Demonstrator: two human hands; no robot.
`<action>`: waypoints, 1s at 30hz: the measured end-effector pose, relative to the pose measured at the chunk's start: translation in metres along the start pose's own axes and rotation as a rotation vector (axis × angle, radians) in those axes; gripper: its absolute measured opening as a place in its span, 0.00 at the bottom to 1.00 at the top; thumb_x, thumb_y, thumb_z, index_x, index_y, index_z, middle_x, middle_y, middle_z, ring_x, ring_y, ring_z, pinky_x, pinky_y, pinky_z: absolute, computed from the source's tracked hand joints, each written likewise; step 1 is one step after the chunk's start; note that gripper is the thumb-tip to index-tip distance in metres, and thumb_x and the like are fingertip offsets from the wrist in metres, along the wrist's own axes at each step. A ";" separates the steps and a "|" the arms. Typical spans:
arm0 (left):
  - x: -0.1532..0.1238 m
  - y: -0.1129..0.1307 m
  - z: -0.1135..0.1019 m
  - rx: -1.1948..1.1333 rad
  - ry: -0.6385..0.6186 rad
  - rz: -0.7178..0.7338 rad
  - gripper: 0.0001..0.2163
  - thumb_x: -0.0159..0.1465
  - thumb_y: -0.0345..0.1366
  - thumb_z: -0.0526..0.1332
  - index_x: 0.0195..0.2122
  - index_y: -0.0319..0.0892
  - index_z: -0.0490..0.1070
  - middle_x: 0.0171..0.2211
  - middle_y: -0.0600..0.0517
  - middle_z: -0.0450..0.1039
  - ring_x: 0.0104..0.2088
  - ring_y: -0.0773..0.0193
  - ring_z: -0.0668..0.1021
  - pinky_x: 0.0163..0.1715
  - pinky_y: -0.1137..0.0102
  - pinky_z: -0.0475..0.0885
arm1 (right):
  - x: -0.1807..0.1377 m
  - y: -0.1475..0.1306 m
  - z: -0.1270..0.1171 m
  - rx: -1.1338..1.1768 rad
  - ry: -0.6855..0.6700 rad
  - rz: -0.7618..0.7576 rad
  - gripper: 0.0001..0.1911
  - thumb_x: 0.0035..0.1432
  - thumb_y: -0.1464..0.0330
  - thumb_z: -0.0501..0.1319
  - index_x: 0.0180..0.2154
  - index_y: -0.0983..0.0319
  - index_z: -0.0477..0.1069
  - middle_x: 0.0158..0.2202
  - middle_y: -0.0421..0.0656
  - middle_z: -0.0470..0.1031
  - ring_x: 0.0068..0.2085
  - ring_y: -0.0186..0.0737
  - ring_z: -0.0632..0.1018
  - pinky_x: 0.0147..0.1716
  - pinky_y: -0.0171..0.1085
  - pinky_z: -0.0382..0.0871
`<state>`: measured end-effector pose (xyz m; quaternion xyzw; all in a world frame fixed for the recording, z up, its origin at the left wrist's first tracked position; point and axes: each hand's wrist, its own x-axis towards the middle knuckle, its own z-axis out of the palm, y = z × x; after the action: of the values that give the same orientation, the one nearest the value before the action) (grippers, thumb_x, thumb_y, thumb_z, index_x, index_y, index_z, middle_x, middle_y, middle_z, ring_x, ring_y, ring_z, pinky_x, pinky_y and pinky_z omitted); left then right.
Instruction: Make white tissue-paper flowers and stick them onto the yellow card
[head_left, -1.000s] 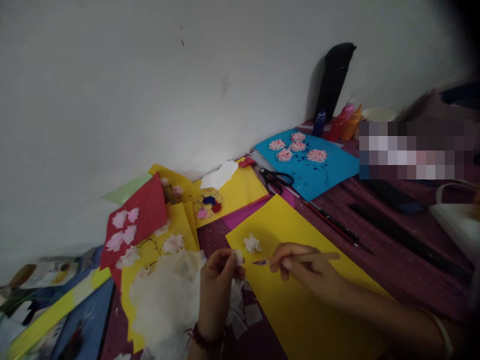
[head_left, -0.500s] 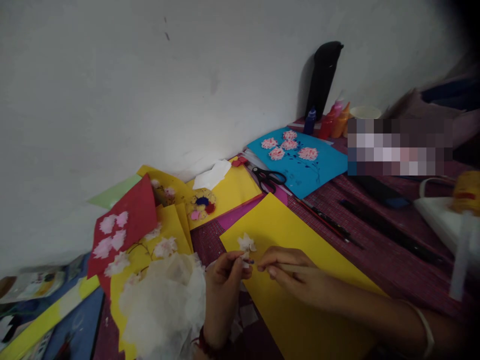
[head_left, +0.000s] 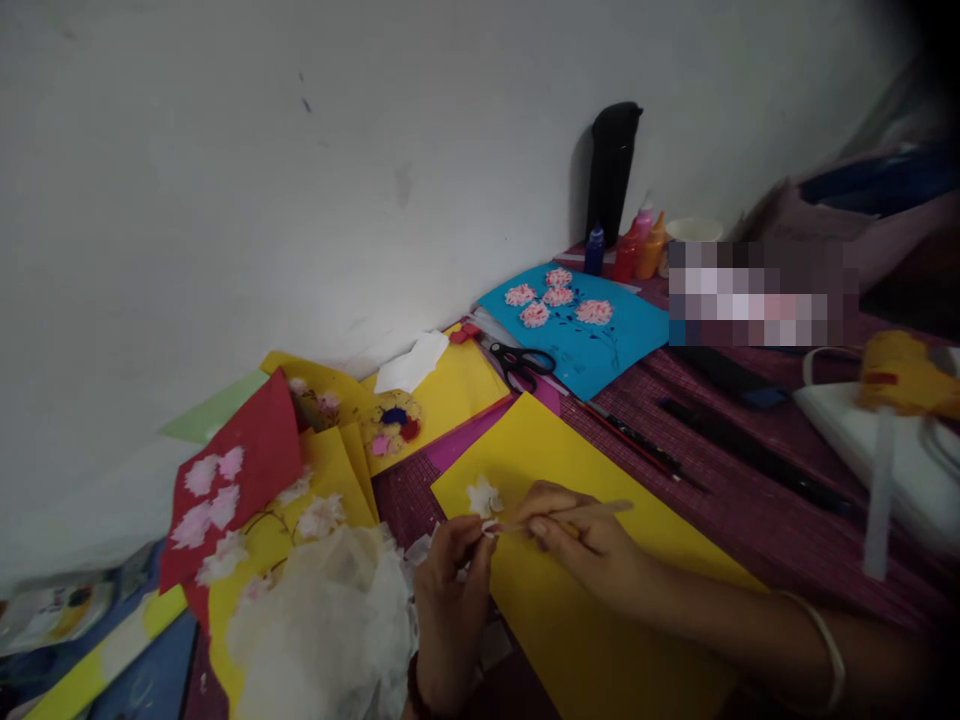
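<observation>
My left hand (head_left: 450,570) pinches a small white tissue piece (head_left: 489,526) at the near left edge of a yellow paper sheet (head_left: 585,610). My right hand (head_left: 577,540) grips a thin paintbrush (head_left: 600,510), its tip touching the tissue piece. A white tissue flower (head_left: 482,495) lies on the yellow sheet just above both hands. A heap of white tissue (head_left: 322,630) sits left of my left hand.
Red card with pale flowers (head_left: 232,480), more yellow sheets (head_left: 450,390), black scissors (head_left: 521,362), a blue sheet with pink flowers (head_left: 577,320), paint bottles (head_left: 637,245), a black flask (head_left: 609,160) by the wall, brushes (head_left: 637,440) and a white bag (head_left: 885,440) on the purple mat.
My hands came together: the brush tip moved left onto the tissue piece held by my left hand. The camera view shifted slightly right and down.
</observation>
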<state>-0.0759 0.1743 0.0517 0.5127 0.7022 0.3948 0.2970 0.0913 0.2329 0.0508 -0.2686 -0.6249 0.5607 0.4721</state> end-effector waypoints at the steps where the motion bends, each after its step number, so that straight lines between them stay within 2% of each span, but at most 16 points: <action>1: 0.000 0.001 -0.001 0.038 -0.003 0.030 0.05 0.59 0.37 0.60 0.36 0.44 0.69 0.32 0.53 0.77 0.33 0.65 0.79 0.33 0.72 0.74 | -0.001 0.002 0.002 0.072 0.014 0.062 0.09 0.62 0.67 0.54 0.33 0.61 0.71 0.30 0.43 0.70 0.31 0.36 0.72 0.31 0.36 0.67; 4: 0.000 0.002 -0.003 0.156 0.022 0.164 0.03 0.60 0.35 0.59 0.34 0.46 0.72 0.31 0.54 0.77 0.32 0.67 0.78 0.33 0.73 0.73 | -0.002 0.007 0.005 0.344 0.029 0.256 0.07 0.59 0.64 0.58 0.36 0.61 0.68 0.31 0.41 0.70 0.29 0.34 0.73 0.30 0.34 0.69; 6: 0.000 0.000 -0.005 0.226 0.051 0.270 0.05 0.60 0.32 0.59 0.35 0.48 0.72 0.33 0.54 0.78 0.33 0.67 0.78 0.35 0.73 0.73 | -0.002 0.010 0.006 0.423 0.028 0.326 0.09 0.57 0.63 0.60 0.36 0.61 0.68 0.30 0.41 0.73 0.28 0.34 0.75 0.30 0.34 0.70; 8: 0.000 -0.002 -0.005 0.281 0.080 0.395 0.07 0.59 0.29 0.60 0.36 0.48 0.72 0.34 0.54 0.78 0.35 0.66 0.78 0.37 0.71 0.73 | -0.001 0.012 0.006 0.370 0.034 0.346 0.11 0.56 0.61 0.61 0.32 0.63 0.71 0.29 0.43 0.73 0.24 0.33 0.74 0.25 0.33 0.69; 11: 0.000 -0.006 -0.004 0.304 0.095 0.543 0.11 0.57 0.26 0.60 0.39 0.48 0.72 0.35 0.53 0.78 0.37 0.64 0.79 0.40 0.69 0.73 | 0.001 0.012 0.005 0.243 0.074 0.357 0.17 0.55 0.59 0.60 0.22 0.64 0.70 0.24 0.41 0.70 0.19 0.29 0.68 0.17 0.30 0.62; 13: 0.001 -0.006 -0.002 0.264 0.071 0.506 0.09 0.57 0.26 0.60 0.37 0.47 0.73 0.34 0.53 0.78 0.36 0.64 0.78 0.38 0.70 0.73 | 0.003 0.010 0.004 0.229 0.108 0.374 0.14 0.55 0.60 0.60 0.24 0.63 0.71 0.21 0.37 0.66 0.18 0.28 0.65 0.15 0.29 0.58; 15: 0.003 -0.003 -0.002 0.141 0.000 0.336 0.05 0.58 0.29 0.60 0.33 0.46 0.73 0.29 0.54 0.76 0.31 0.66 0.77 0.32 0.72 0.73 | 0.006 0.006 0.001 0.285 0.082 0.379 0.10 0.52 0.61 0.62 0.28 0.62 0.72 0.20 0.35 0.64 0.18 0.27 0.63 0.16 0.28 0.57; 17: 0.006 0.001 -0.003 -0.026 -0.068 0.142 0.03 0.59 0.33 0.60 0.29 0.44 0.72 0.23 0.55 0.73 0.25 0.68 0.75 0.26 0.74 0.71 | 0.009 0.004 -0.002 0.366 -0.003 0.373 0.10 0.50 0.62 0.64 0.30 0.62 0.72 0.21 0.35 0.65 0.19 0.27 0.64 0.17 0.28 0.60; 19: 0.008 0.004 -0.005 -0.138 -0.103 0.048 0.03 0.59 0.34 0.60 0.29 0.44 0.72 0.21 0.56 0.71 0.23 0.70 0.74 0.24 0.75 0.70 | 0.011 0.004 -0.003 0.418 -0.055 0.383 0.11 0.49 0.61 0.64 0.28 0.63 0.71 0.23 0.37 0.69 0.19 0.27 0.67 0.19 0.29 0.64; 22: 0.007 0.004 -0.006 -0.075 -0.094 0.114 0.03 0.59 0.32 0.60 0.30 0.44 0.73 0.24 0.56 0.73 0.25 0.69 0.74 0.27 0.75 0.70 | 0.010 0.007 0.000 0.439 0.003 0.455 0.14 0.50 0.59 0.62 0.30 0.64 0.67 0.21 0.38 0.72 0.15 0.28 0.69 0.15 0.28 0.63; 25: 0.001 -0.001 -0.004 0.139 -0.043 0.378 0.06 0.58 0.28 0.60 0.34 0.46 0.73 0.30 0.54 0.76 0.32 0.67 0.77 0.33 0.74 0.72 | 0.007 0.008 0.007 0.487 0.089 0.534 0.16 0.51 0.56 0.61 0.30 0.62 0.62 0.16 0.36 0.71 0.11 0.29 0.67 0.10 0.26 0.58; 27: -0.002 -0.001 -0.003 0.237 -0.012 0.558 0.10 0.57 0.26 0.61 0.37 0.47 0.73 0.34 0.53 0.77 0.36 0.66 0.78 0.38 0.73 0.72 | 0.006 0.006 0.010 0.549 0.086 0.577 0.17 0.51 0.55 0.60 0.30 0.62 0.60 0.14 0.35 0.70 0.10 0.28 0.65 0.09 0.26 0.55; 28: -0.003 0.001 -0.003 0.254 0.004 0.590 0.11 0.56 0.25 0.61 0.38 0.47 0.73 0.35 0.52 0.77 0.37 0.66 0.78 0.39 0.72 0.72 | 0.007 0.004 0.010 0.577 0.058 0.577 0.17 0.51 0.54 0.60 0.30 0.61 0.60 0.14 0.35 0.70 0.10 0.28 0.64 0.09 0.26 0.55; 30: 0.000 0.010 -0.004 0.209 0.001 0.486 0.07 0.57 0.27 0.61 0.34 0.46 0.73 0.30 0.53 0.77 0.32 0.67 0.77 0.34 0.74 0.72 | 0.009 0.000 0.006 0.564 -0.018 0.523 0.17 0.51 0.55 0.61 0.31 0.62 0.63 0.16 0.34 0.69 0.11 0.26 0.64 0.11 0.26 0.55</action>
<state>-0.0747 0.1749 0.0624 0.6941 0.5954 0.3801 0.1386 0.0825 0.2385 0.0537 -0.2738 -0.3606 0.8145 0.3628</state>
